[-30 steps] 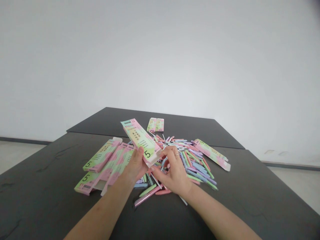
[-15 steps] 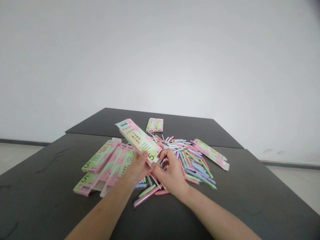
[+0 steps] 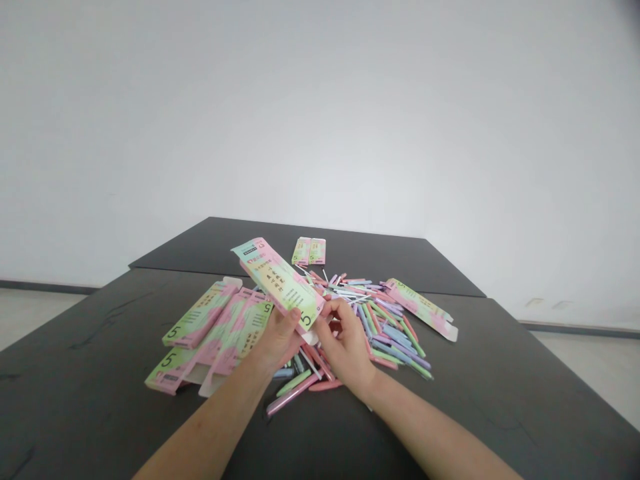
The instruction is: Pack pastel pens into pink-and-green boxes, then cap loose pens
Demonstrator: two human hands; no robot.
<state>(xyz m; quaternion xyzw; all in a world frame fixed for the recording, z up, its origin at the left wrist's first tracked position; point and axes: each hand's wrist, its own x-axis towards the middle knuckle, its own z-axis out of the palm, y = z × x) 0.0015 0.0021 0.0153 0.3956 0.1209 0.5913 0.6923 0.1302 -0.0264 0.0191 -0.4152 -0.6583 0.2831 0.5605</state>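
Observation:
A long pastel pink and green pen box (image 3: 281,280) is held up at a tilt over the pile, its far flap sticking out. My left hand (image 3: 278,339) is closed round the lower left edge of this box, thumb on its printed face. At the near end, by the number 5, my right hand (image 3: 346,343) has its fingers bent and pinched at the white end flap. Its fingertips are partly hidden behind the box corner. Loose pens (image 3: 400,343) in pink, green, blue and purple lie under and beyond both hands.
Several more pen boxes (image 3: 200,313) lie overlapped on the left of the dark table (image 3: 90,373), some with flaps out. A single box (image 3: 423,308) with a raised flap rests right of the pens. Two boxes (image 3: 309,251) lie side by side at the back.
My right hand has shifted slightly at the box's near end, and the white flap there now shows lower down. The box has turned a little in my left hand.

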